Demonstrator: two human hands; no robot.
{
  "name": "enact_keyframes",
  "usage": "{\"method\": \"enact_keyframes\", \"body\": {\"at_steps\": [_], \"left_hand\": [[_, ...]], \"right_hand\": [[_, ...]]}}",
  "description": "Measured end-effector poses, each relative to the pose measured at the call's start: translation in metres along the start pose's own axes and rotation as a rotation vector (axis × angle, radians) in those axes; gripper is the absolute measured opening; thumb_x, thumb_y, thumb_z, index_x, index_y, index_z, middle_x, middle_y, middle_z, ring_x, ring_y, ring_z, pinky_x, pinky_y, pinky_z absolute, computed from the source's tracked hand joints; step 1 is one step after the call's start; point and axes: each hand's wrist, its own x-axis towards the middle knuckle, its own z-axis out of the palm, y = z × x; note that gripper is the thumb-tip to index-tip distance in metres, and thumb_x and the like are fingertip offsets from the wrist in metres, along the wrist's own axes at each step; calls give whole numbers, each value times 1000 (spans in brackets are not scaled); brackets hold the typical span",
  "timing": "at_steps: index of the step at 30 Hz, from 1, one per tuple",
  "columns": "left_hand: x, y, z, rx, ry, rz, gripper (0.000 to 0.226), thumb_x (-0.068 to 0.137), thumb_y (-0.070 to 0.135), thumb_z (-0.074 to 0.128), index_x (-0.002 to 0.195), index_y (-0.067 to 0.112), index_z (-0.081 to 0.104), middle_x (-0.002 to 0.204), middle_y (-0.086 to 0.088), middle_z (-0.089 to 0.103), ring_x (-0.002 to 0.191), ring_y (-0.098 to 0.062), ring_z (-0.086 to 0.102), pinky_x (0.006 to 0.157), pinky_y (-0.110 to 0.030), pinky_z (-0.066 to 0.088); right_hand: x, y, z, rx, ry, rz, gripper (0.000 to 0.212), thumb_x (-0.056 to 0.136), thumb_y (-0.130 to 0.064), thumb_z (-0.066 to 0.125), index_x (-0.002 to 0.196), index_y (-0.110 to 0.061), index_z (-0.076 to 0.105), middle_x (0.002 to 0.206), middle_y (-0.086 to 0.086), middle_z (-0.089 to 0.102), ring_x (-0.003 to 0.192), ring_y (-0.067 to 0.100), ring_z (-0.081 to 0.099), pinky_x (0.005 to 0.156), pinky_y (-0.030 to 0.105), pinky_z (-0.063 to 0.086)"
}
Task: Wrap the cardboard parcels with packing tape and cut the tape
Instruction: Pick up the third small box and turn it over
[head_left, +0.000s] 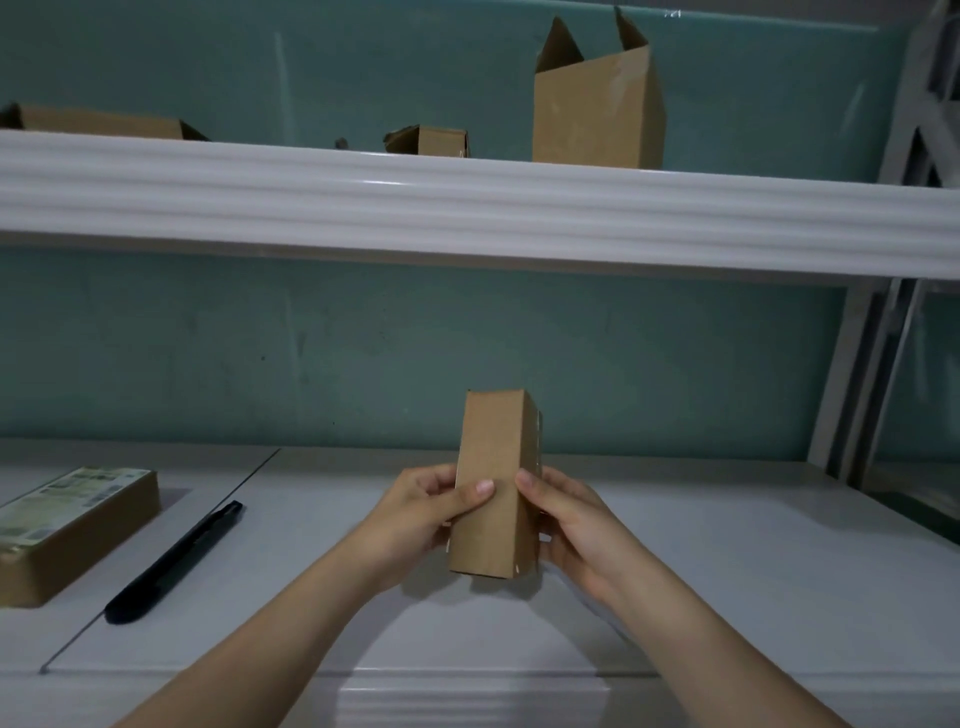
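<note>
The upright cardboard parcel (493, 483) is gripped between left hand (431, 512) and right hand (566, 519), fingers curled round it, above the white table (727, 597); left of the parcel a black cutter (174, 564) is seen.

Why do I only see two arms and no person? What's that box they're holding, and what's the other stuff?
The camera sits on the person's head and looks down, so you see only their arms. The left hand and the right hand hold a small cardboard box on end over the white table. On the table, to the left, lie a long black cutter and a flat parcel with a printed label. Up on the shelf stand more cardboard boxes, some open. No tape roll shows.
</note>
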Motion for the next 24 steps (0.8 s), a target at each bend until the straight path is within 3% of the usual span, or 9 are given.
{"method": "enact_keyframes", "body": {"at_steps": [2,6,8,10,13,15,19,24], "left_hand": [[1,-1,-3,-35,-24,-27,40,78,29,62,109,5,67,108,-16,71,99,-27,68,86,-36,56],[3,0,-12,-13,89,-43,38,93,29,47,116,2,61,112,-18,67,104,-32,62,91,-47,50],[2,-1,-15,56,179,5,27,95,18,50,116,4,60,102,-14,65,89,-23,63,77,-41,52],[1,-1,-15,125,218,19,24,94,13,54,116,6,61,94,-11,65,76,-15,66,63,-33,56],[3,-1,-10,169,269,-9,22,97,20,48,98,11,68,82,-8,68,62,-14,65,52,-27,55],[4,3,-6,160,286,-43,33,98,27,45,84,11,70,66,1,70,53,-9,65,46,-22,51],[2,1,-5,146,185,-23,30,92,33,56,83,8,70,60,4,70,56,-8,66,48,-22,51],[2,-12,-12,121,171,-30,27,92,24,55,98,2,70,87,-12,75,74,-22,70,64,-37,59]], "right_hand": [[1,-1,-1,-8,24,0,67,53,-50,85,107,-16,66,102,6,73,96,21,67,80,41,54],[1,-2,-8,132,50,24,20,83,-27,63,97,-19,73,93,6,71,83,19,65,72,35,51],[2,-1,-12,159,43,14,29,87,-13,51,104,-23,72,89,3,70,75,18,62,65,30,48],[2,-1,-13,167,22,-27,38,85,-6,50,113,-24,68,98,6,70,79,22,58,71,33,44],[1,-1,-12,140,27,-82,53,75,-10,69,125,-22,58,109,14,70,92,28,65,84,42,49],[0,0,-10,92,41,-102,74,62,-16,78,130,-20,50,105,18,71,91,28,69,77,38,56],[-2,0,-8,65,74,-93,88,55,-16,81,133,-14,42,103,16,72,93,28,70,74,34,55],[-5,2,-9,10,29,-113,68,57,-15,80,119,-1,57,107,14,71,100,28,68,81,32,52]]}}
